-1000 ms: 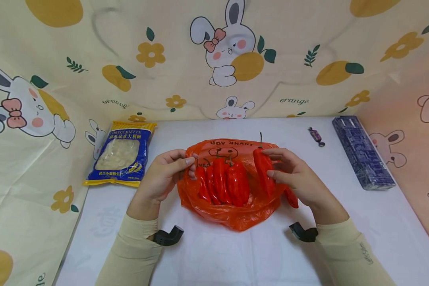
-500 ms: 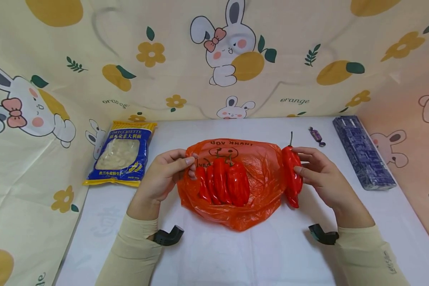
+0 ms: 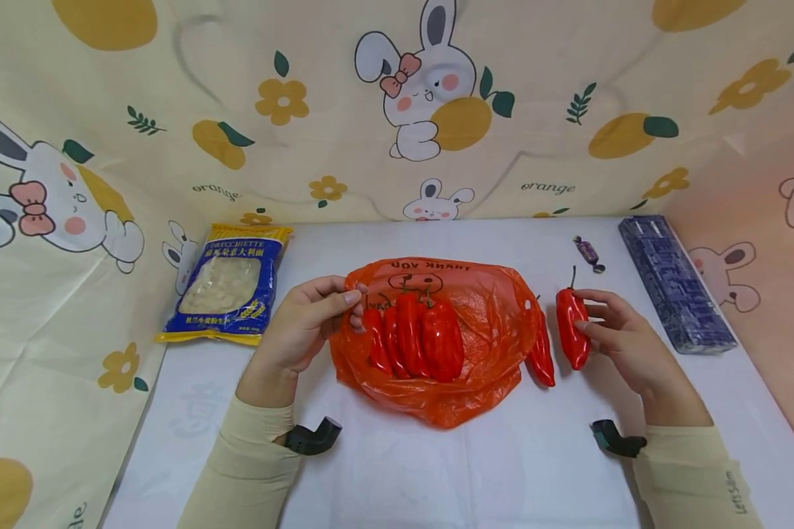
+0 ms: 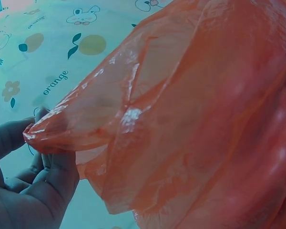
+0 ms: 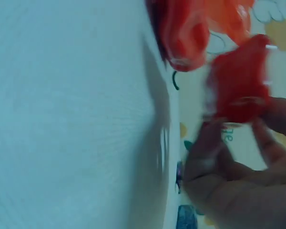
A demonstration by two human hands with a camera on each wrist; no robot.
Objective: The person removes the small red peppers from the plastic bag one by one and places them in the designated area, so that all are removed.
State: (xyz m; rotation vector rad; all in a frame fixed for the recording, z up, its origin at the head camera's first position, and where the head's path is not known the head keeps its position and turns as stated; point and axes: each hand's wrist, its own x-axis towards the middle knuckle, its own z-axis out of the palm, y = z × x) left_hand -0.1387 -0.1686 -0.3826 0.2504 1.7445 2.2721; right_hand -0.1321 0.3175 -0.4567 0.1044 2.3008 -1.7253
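My left hand [image 3: 312, 323] pinches the left edge of a thin orange-red plastic bag [image 3: 490, 367] between thumb and fingers; the left wrist view shows the bag [image 4: 148, 119] stretched from the fingertips. Several shiny red peppers [image 3: 410, 338] lie side by side in the bag's mouth, stems pointing away. My right hand [image 3: 618, 330] holds one red pepper [image 3: 572, 330] upright, stem up, to the right of the bag. In the right wrist view this pepper [image 5: 240, 81] is blurred between thumb and fingers. A slimmer red pepper [image 3: 541, 353] lies against the bag's right edge.
A blue and yellow pasta packet [image 3: 225, 283] lies at the back left. On the right are a small purple wrapped candy [image 3: 589, 254] and a long dark-blue patterned box [image 3: 676, 283]. Patterned cloth [image 3: 344, 110] forms walls around the white table [image 3: 397, 470].
My right hand has carried its pepper rightward, out from over the bag and past the slimmer pepper, which now shows more fully. The left hand has stayed on the bag's edge.
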